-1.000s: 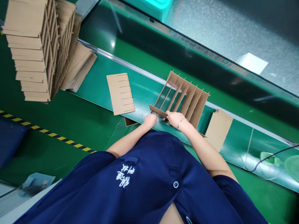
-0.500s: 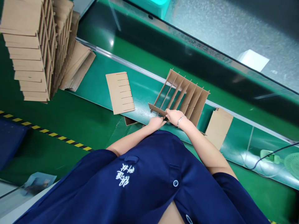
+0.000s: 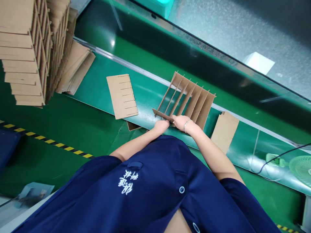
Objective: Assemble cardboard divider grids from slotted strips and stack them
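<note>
A cardboard divider (image 3: pixel 191 97) stands on the green bench in front of me, its several upright panels set side by side and joined by a long panel at the far edge. Along its near edge runs a cardboard strip (image 3: pixel 159 114). My right hand (image 3: pixel 181 122), with a bracelet at the wrist, is closed on this strip near its middle. Beside it, my left hand (image 3: pixel 162 125) has its fingers curled in at the near side of the strip, gripping there; the fingertips are partly hidden. A flat slotted cardboard sheet (image 3: pixel 122 96) lies to the left of the divider.
Tall stacks of assembled cardboard dividers (image 3: pixel 18 55) stand at the left, with a pile of flat sheets (image 3: pixel 75 66) against them. To the right lie more cardboard pieces (image 3: pixel 224 131), then a green fan (image 3: pixel 301 168) with a cable. A metal rail (image 3: pixel 123 67) borders the bench.
The whole view has shifted a little, so most things appear slightly further left. Both hands stay at the near strip, with only slight finger movement.
</note>
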Tool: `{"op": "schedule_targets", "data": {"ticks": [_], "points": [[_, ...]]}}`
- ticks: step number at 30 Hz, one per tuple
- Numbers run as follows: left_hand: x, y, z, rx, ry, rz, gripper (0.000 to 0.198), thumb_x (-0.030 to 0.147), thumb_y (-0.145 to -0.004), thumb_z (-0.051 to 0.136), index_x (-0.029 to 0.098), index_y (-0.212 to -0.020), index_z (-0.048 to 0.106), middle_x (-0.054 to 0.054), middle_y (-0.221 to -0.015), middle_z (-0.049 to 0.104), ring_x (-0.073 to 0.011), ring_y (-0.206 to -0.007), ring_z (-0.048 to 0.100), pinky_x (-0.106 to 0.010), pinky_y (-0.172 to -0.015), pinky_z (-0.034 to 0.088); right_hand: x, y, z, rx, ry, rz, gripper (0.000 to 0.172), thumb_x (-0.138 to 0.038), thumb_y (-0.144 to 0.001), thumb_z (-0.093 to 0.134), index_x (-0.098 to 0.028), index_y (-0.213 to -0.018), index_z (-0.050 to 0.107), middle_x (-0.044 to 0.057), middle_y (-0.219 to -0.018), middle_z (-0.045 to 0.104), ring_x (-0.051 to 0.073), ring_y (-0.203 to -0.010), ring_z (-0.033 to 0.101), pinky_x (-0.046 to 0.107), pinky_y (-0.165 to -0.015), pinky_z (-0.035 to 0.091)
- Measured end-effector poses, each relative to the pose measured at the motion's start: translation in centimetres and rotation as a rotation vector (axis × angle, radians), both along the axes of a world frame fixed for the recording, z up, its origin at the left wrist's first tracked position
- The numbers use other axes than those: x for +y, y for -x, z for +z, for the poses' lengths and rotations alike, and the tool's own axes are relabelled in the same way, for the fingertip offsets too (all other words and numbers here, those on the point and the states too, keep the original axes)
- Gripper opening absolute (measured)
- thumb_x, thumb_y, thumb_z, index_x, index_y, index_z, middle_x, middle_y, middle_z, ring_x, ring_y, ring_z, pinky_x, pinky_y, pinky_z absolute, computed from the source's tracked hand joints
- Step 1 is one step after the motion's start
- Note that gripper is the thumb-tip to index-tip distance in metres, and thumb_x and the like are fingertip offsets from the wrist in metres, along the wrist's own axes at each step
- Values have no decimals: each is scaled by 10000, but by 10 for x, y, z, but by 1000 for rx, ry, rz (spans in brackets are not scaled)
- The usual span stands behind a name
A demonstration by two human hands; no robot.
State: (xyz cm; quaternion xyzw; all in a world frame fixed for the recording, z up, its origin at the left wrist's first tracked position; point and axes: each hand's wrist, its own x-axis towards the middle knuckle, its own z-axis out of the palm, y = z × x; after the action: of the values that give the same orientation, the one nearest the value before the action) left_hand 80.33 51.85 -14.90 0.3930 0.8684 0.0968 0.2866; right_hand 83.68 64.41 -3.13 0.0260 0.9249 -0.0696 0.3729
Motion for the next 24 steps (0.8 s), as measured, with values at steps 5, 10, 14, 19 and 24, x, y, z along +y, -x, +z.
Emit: {"op": "schedule_targets", "data": {"ticks": [5, 10, 14, 19, 24], "points": [[-10, 3, 9, 41, 70, -93, 419, 391, -901, 380, 84, -944, 662, -174, -833, 680, -278, -852, 657, -348, -723, 484, 21, -29, 10, 105, 102, -63, 511, -406, -842, 524, -219, -1303, 408, 84, -1260, 562, 238, -1094, 559, 301, -800, 462], [-6, 1, 7, 47, 75, -83, 380, 322, -911, 368, 76, -1083, 602, -170, -837, 681, -276, -831, 661, -338, -690, 481, 35, -57, -4, 73, 87, -90, 333, -269, -914, 395, -219, -1227, 497, 55, -1177, 619, 188, -1060, 577, 276, -828, 444], [3, -1, 2, 35, 77, -95, 357, 249, -917, 342, 81, -1085, 609, -166, -853, 683, -266, -852, 657, -329, -709, 475, 28, -57, -15, 100, 17, -115, 335, -286, -941, 315, -232, -1220, 493, 62, -1125, 643, 206, -985, 613, 298, -765, 465], [2, 0, -1, 32, 87, -92, 365, 257, -920, 335, 74, -1059, 618, -175, -859, 680, -275, -845, 659, -344, -710, 480, 21, -51, -21, 59, 2, -108, 306, -268, -942, 312, -196, -1175, 498, 92, -1153, 620, 212, -1012, 598, 306, -776, 467], [-4, 2, 1, 43, 80, -83, 367, 322, -918, 362, 95, -1095, 589, -169, -869, 679, -272, -874, 656, -347, -739, 480, 22, -52, -25, 51, 42, -143, 302, -276, -949, 316, -184, -1195, 464, 107, -1201, 581, 191, -1075, 560, 292, -827, 454]]}}
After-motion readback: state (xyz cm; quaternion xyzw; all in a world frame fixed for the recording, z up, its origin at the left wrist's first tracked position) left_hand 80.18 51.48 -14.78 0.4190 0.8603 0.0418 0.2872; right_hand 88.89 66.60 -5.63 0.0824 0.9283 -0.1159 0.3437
